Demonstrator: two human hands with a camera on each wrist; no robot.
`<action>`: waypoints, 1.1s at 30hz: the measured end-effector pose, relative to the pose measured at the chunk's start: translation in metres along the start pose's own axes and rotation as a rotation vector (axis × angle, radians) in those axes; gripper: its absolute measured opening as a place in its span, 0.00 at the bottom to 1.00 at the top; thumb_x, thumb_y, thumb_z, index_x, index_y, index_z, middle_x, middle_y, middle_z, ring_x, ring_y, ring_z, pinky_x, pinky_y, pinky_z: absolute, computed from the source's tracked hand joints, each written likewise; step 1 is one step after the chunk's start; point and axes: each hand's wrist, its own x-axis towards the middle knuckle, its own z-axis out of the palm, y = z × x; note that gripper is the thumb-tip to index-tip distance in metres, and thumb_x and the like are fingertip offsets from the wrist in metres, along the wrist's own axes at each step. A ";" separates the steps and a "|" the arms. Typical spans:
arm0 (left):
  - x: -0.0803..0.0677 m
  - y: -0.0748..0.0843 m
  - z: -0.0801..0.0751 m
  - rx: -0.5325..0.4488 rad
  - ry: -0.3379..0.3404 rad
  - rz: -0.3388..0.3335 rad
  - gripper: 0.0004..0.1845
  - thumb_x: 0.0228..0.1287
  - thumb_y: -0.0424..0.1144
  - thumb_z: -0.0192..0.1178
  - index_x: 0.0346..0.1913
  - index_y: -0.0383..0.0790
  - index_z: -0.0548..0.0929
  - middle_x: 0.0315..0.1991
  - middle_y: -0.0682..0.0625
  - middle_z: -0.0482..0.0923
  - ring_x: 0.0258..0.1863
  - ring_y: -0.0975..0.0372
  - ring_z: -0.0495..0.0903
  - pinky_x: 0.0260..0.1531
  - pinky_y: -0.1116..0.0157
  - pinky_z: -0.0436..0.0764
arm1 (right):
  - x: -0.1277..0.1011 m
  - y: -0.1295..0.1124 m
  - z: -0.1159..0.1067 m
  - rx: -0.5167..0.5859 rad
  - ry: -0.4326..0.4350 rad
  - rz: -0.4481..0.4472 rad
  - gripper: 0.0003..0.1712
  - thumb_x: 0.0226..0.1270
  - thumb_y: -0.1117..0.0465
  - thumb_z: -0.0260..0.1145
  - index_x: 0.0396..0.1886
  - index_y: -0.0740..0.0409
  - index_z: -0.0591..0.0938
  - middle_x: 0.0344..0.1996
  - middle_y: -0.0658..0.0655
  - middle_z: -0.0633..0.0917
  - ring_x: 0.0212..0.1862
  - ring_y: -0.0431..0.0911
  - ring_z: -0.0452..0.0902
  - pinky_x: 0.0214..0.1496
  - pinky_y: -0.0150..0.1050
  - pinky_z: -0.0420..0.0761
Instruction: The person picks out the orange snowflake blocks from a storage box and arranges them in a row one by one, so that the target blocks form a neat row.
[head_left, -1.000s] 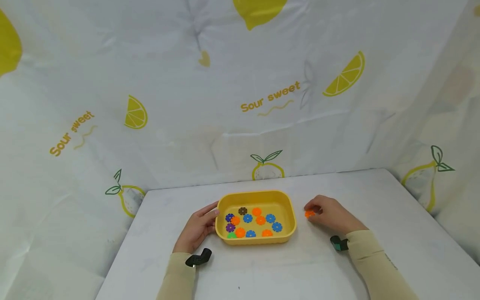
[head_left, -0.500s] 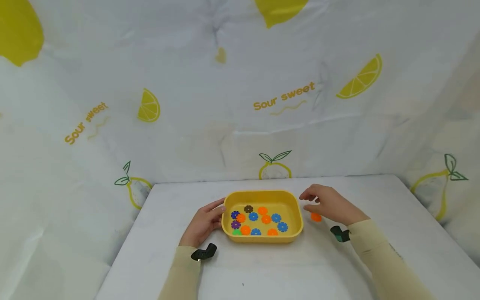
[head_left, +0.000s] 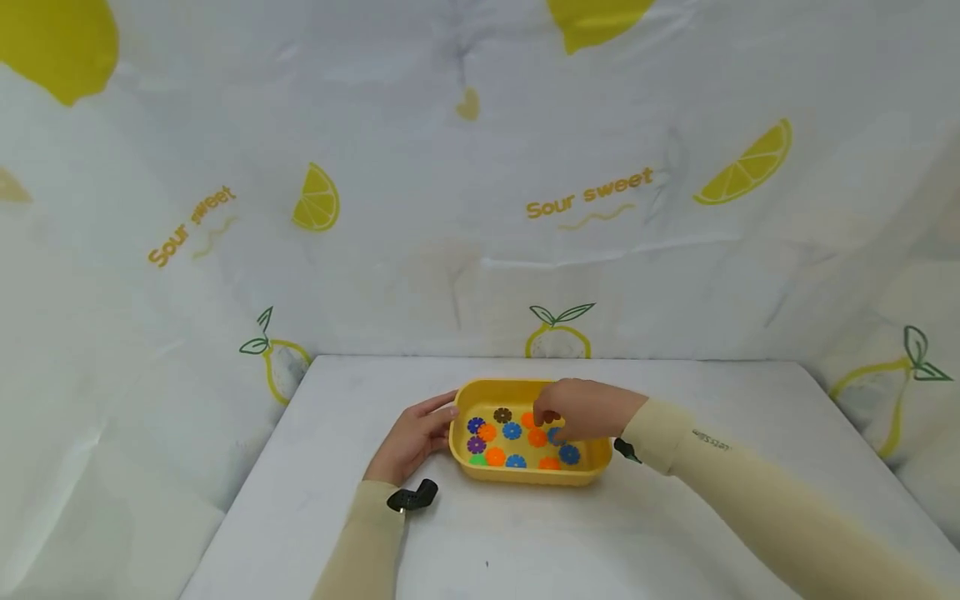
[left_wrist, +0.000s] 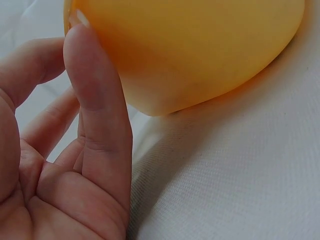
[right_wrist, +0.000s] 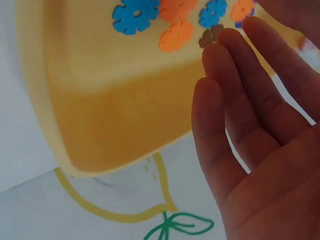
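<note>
A shallow yellow tray of smooth, plastic-looking material (head_left: 525,477), rectangular with rounded corners and sloping walls, stands on a white tabletop (head_left: 525,542) whose surface shows a fine, ribbed weave close up. The left hand (head_left: 411,440) pinches its left end, thumb on the rim and fingers spread along the outside. The right hand (head_left: 588,408) is over the tray's right half, fingers gently bent, the thumb held apart; its visible fingertips hold nothing. Flat, round discs with notched, petal-like edges lie scattered across the tray floor: orange discs (head_left: 495,457), mid-blue discs (head_left: 512,431), a brown disc (head_left: 502,415), a dark blue one, a purple one and a green one, a few overlapping. Behind hangs a creased white sheet (head_left: 405,267), softly wrinkled, printed with yellow lemons and slices.
</note>
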 end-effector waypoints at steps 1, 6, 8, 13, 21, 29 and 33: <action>0.000 0.001 0.000 0.003 0.000 0.002 0.28 0.76 0.51 0.68 0.75 0.54 0.80 0.47 0.44 0.88 0.38 0.58 0.84 0.45 0.64 0.91 | 0.003 -0.004 0.001 -0.027 -0.023 0.004 0.12 0.67 0.59 0.81 0.47 0.52 0.90 0.42 0.49 0.88 0.44 0.43 0.78 0.56 0.42 0.85; 0.001 0.003 0.002 -0.004 -0.009 0.011 0.31 0.72 0.54 0.71 0.75 0.53 0.80 0.47 0.44 0.88 0.38 0.58 0.84 0.45 0.64 0.91 | 0.011 -0.017 0.009 -0.149 -0.092 0.017 0.09 0.65 0.59 0.82 0.42 0.48 0.90 0.37 0.45 0.85 0.40 0.41 0.76 0.54 0.39 0.84; 0.002 0.003 0.003 -0.001 -0.008 0.008 0.31 0.72 0.54 0.72 0.75 0.53 0.80 0.48 0.43 0.88 0.38 0.58 0.84 0.45 0.64 0.91 | 0.012 -0.019 0.014 -0.171 -0.105 0.032 0.08 0.66 0.60 0.81 0.40 0.47 0.89 0.35 0.44 0.84 0.39 0.42 0.75 0.52 0.39 0.83; 0.002 0.004 0.004 0.005 0.005 0.005 0.32 0.72 0.54 0.72 0.75 0.53 0.80 0.50 0.43 0.87 0.37 0.59 0.84 0.45 0.64 0.91 | 0.016 -0.023 0.025 -0.237 -0.151 0.056 0.09 0.69 0.65 0.75 0.36 0.45 0.86 0.31 0.44 0.81 0.39 0.44 0.75 0.54 0.40 0.83; 0.000 0.003 0.001 -0.012 0.010 0.009 0.31 0.72 0.52 0.72 0.75 0.51 0.81 0.49 0.43 0.87 0.37 0.59 0.84 0.44 0.65 0.90 | 0.023 -0.029 0.032 -0.322 -0.154 0.032 0.11 0.70 0.66 0.75 0.34 0.44 0.85 0.30 0.44 0.80 0.38 0.44 0.75 0.59 0.42 0.86; 0.002 0.000 -0.001 -0.005 0.003 0.020 0.32 0.72 0.53 0.72 0.75 0.51 0.80 0.54 0.40 0.87 0.38 0.58 0.85 0.46 0.65 0.90 | 0.027 -0.031 0.035 -0.367 -0.136 0.009 0.13 0.70 0.65 0.76 0.32 0.43 0.82 0.30 0.43 0.82 0.37 0.44 0.75 0.63 0.42 0.86; 0.002 0.000 -0.001 -0.010 0.011 0.020 0.32 0.72 0.53 0.72 0.75 0.51 0.80 0.55 0.40 0.87 0.38 0.58 0.85 0.46 0.65 0.90 | 0.028 -0.033 0.035 -0.367 -0.143 0.021 0.12 0.71 0.64 0.76 0.32 0.43 0.83 0.31 0.43 0.82 0.38 0.43 0.75 0.65 0.43 0.85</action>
